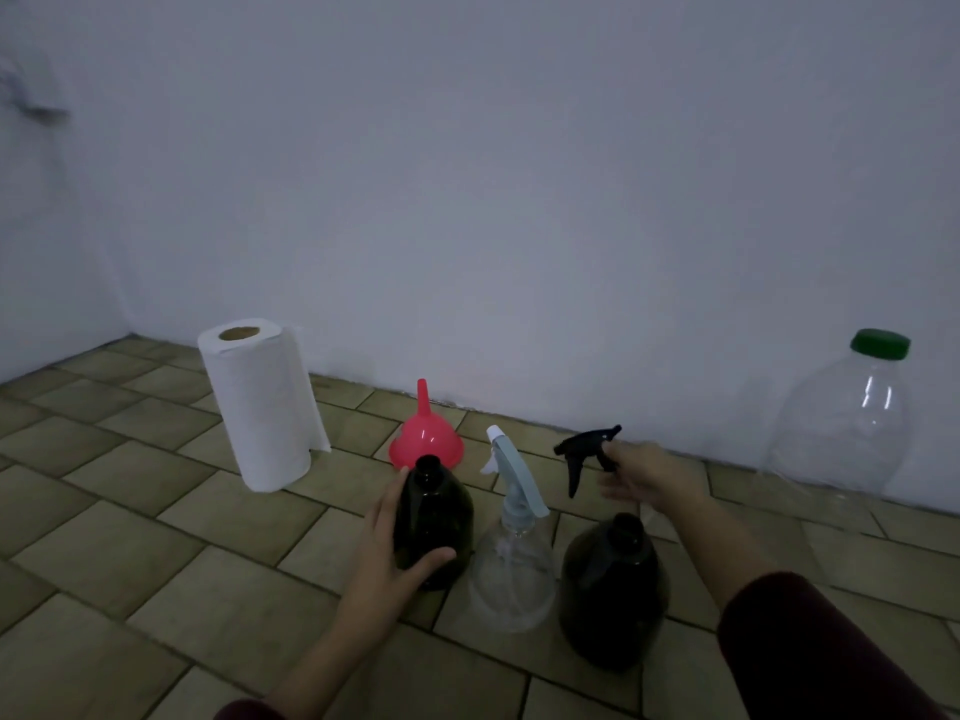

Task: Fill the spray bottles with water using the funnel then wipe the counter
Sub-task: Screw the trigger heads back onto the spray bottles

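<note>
Head view has me looking down at a tiled table (pixel 156 553) with everything lined up near the wall. My left hand (pixel 387 558) is wrapped round the side of the dark brown plastic bottle with its neck open (pixel 434 527), thumb in front and fingers (pixel 387 504) spread up along its shoulder. My right hand (pixel 649 475) is pinching the collar of a black trigger sprayer head (pixel 584 452), held up in the air above the second dark brown bottle (pixel 613 589), which also stands uncapped. Between the two sits a clear plastic spray bottle with a pale blue trigger (pixel 511 563), sprayer still on.

These bottles look empty, so I'd guess light, tippy and a bit squashy. Best grip is low on the body, not the slick shoulder. The sprayer head probably has a dip tube that may drip, though I can't really make it out.

The pink plastic funnel (pixel 426 439) sits upside down just behind the left bottle; it's rigid, so grab the cone rim. The big clear jug with a green cap (pixel 847 428) over by the wall looks empty too. The white paper towel roll (pixel 260 402) stands upright on the left, soft, for the wiping later.
</note>
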